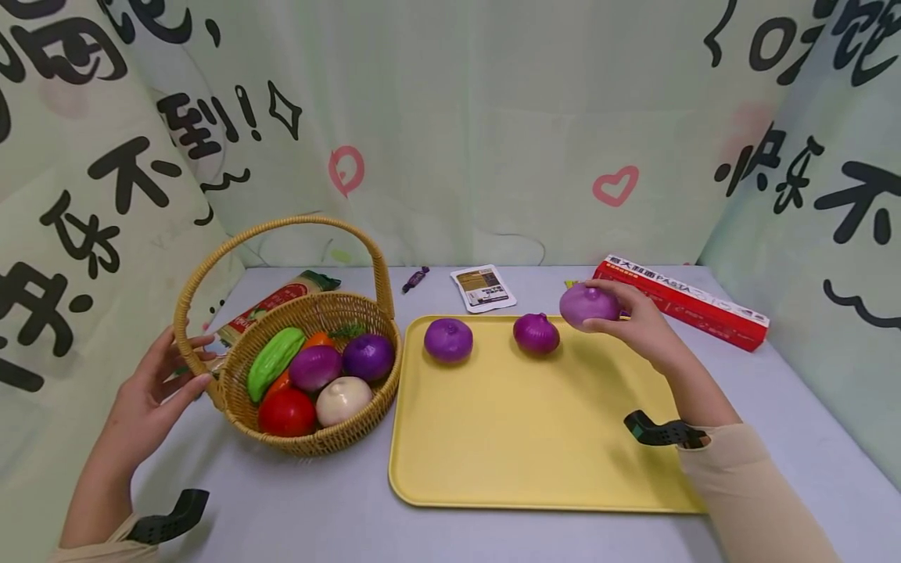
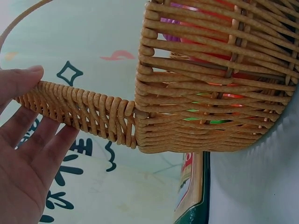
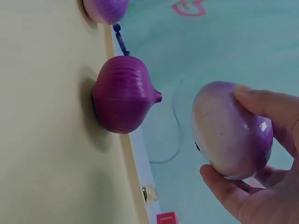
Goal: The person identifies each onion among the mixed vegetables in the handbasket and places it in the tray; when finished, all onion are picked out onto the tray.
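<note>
My right hand (image 1: 637, 324) grips a pale purple onion (image 1: 588, 303) (image 3: 231, 130) just above the far right part of the yellow tray (image 1: 521, 438). Two more purple onions lie along the tray's far edge, one in the middle (image 1: 536, 333) (image 3: 124, 94) and one on the left (image 1: 448, 339) (image 3: 106, 9). My left hand (image 1: 158, 387) (image 2: 23, 154) touches the handle base (image 2: 84, 112) of the wicker basket (image 1: 310, 438) with straight fingers. The basket holds a tomato (image 1: 286, 412), a white onion (image 1: 342, 399), two purple onions (image 1: 315, 367) (image 1: 368, 356) and a green vegetable (image 1: 273, 361).
A red pasta box (image 1: 679, 301) lies at the far right. A white packet (image 1: 482, 288) and a small purple candy (image 1: 416, 278) lie behind the tray. A noodle packet (image 1: 271, 306) (image 2: 190, 186) sits behind the basket. Printed cloth walls close in three sides.
</note>
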`<state>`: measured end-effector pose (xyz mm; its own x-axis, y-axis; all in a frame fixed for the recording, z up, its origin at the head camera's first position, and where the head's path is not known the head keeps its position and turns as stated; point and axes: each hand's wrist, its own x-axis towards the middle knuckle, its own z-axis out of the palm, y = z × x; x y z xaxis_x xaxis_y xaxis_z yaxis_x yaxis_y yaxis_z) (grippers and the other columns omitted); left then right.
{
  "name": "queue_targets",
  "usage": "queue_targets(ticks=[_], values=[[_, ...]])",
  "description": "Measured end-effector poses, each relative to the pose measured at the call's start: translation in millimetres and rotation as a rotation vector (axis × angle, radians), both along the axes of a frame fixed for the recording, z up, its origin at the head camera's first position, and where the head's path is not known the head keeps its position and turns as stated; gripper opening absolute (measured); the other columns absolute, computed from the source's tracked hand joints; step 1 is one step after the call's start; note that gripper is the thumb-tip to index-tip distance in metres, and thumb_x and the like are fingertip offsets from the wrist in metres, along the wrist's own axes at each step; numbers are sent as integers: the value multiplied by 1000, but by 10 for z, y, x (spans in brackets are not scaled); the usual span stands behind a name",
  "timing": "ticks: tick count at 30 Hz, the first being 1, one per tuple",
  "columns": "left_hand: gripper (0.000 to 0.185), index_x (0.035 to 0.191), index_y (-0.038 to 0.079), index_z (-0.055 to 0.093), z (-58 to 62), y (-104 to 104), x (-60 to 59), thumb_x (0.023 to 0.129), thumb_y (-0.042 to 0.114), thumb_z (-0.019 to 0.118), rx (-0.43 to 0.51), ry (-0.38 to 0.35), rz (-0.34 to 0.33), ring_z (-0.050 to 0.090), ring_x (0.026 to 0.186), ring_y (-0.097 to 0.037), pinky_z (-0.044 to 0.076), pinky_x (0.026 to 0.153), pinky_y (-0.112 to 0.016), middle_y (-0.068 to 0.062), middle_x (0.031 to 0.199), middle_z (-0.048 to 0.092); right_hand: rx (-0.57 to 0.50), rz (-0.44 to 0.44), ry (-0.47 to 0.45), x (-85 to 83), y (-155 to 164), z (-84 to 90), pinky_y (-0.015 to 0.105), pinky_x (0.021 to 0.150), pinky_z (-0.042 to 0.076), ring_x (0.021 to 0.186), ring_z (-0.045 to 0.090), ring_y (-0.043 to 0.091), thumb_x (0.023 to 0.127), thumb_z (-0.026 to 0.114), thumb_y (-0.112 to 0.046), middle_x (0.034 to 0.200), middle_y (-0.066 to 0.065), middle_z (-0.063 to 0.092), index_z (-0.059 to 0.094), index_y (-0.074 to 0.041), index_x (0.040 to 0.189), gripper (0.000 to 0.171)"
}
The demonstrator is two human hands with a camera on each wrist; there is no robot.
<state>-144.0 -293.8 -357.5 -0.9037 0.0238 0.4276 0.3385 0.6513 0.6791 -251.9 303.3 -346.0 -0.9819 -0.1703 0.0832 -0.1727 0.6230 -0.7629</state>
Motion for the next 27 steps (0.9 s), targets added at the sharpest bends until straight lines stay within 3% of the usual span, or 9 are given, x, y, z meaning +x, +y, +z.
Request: queue_targets(ticks=[5, 16, 27], values=[[79, 150, 26, 24, 5, 12, -6, 86, 2, 64, -3, -1, 0, 47, 109, 16, 38, 81, 4, 35, 122, 44, 5, -34, -18, 22, 112, -53, 38, 84, 53, 123, 39, 42, 85, 68, -35, 143, 19, 37, 35, -18, 145, 70], [80, 150, 25, 24, -12, 18, -19, 85, 0, 64, -2, 13, -5, 47, 108, 18, 38, 81, 3, 35, 123, 44, 2, -75, -74, 14, 217, -179, 55, 93, 48, 127, 35, 46, 85, 67, -38, 146, 21, 31, 33, -21, 146, 72], [81, 149, 25, 24, -33, -12, -13, 85, 0, 65, -1, 7, 3, 46, 108, 18, 38, 80, 4, 35, 123, 44, 18, -73, -66, -38, 236, -308, 52, 93, 49, 123, 40, 43, 84, 68, -38, 142, 22, 37, 37, -19, 143, 70]])
